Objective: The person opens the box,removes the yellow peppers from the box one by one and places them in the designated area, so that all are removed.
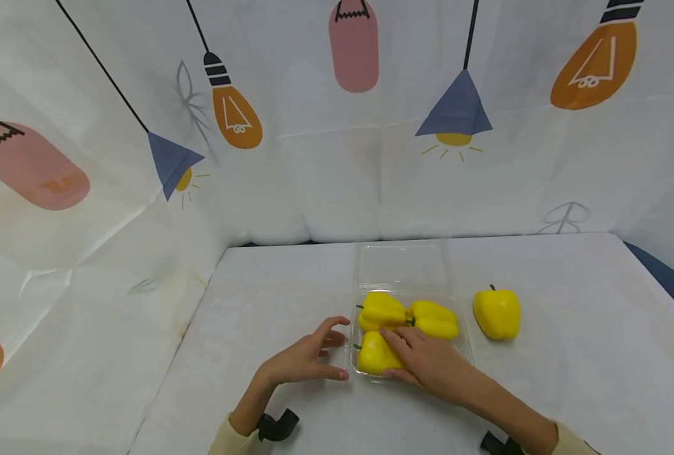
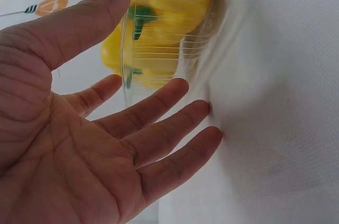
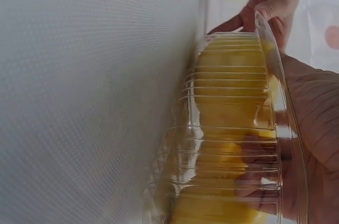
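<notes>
A clear plastic clamshell box (image 1: 406, 265) lies on the table with its lid folded back. Inside it are three yellow bell peppers: one at back left (image 1: 382, 310), one at back right (image 1: 434, 320) and one at the front (image 1: 375, 355). My right hand (image 1: 436, 366) grips the front pepper, fingers over its top and thumb on its near side. Through the box wall in the right wrist view, fingers (image 3: 259, 176) show among the peppers. My left hand (image 1: 302, 359) is beside the box's left wall, fingers spread and holding nothing.
A fourth-place yellow bell pepper (image 1: 497, 313) stands upright on the white table (image 1: 587, 328), right of the box. Behind the table hangs a white sheet (image 1: 337, 170) printed with lamps and bulbs. The table's left edge runs close to this sheet.
</notes>
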`<action>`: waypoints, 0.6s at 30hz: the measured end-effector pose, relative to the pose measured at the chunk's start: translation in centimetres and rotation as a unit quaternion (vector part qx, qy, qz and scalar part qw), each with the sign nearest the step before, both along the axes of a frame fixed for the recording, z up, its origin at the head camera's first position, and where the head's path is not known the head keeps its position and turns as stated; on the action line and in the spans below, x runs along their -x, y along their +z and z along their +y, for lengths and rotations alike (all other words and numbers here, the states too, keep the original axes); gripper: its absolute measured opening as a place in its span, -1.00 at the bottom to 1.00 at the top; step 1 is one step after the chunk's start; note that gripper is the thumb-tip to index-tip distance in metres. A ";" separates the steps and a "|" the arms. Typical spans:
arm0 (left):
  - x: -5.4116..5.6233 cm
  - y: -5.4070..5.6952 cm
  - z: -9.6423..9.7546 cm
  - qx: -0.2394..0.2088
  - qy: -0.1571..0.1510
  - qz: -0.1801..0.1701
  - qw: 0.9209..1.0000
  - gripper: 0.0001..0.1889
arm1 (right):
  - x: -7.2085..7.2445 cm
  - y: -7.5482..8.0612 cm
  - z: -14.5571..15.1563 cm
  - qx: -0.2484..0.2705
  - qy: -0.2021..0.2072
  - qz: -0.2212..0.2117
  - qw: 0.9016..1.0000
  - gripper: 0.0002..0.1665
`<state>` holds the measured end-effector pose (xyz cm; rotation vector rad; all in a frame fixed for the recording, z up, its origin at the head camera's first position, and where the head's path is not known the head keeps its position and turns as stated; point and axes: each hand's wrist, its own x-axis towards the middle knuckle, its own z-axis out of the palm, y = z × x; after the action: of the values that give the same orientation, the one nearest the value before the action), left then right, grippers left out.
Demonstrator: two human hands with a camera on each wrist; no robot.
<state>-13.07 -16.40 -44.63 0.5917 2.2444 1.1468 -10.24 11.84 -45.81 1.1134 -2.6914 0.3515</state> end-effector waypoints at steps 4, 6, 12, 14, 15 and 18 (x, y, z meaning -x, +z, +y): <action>-0.1 0.1 0.0 -0.002 0.000 -0.001 1.000 -0.11 | 0.0 -0.1 0.0 -0.005 -0.006 0.003 1.000 -0.21; -0.1 0.2 0.0 -0.003 -0.001 0.000 1.000 -0.11 | 0.0 -0.1 -0.1 -0.007 -0.008 0.005 1.000 -0.21; 0.0 0.3 0.0 -0.002 0.000 -0.002 1.000 -0.12 | 0.0 -0.2 -0.3 -0.007 -0.015 0.000 1.000 -0.20; 0.0 0.3 0.0 -0.001 0.001 -0.004 1.000 -0.12 | 0.0 -0.2 -0.3 -0.007 -0.018 -0.003 1.000 -0.20; 0.0 0.3 0.0 -0.001 0.002 -0.005 1.000 -0.12 | 0.0 -0.2 -0.3 -0.006 -0.019 -0.004 1.000 -0.20; 0.0 0.3 0.0 -0.003 0.003 -0.007 1.000 -0.12 | 0.0 -0.2 -0.3 -0.005 -0.021 -0.004 1.000 -0.19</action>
<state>-13.08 -16.39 -44.34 0.5778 2.2326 1.1563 -10.22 11.51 -45.97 1.0582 -2.7212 0.3364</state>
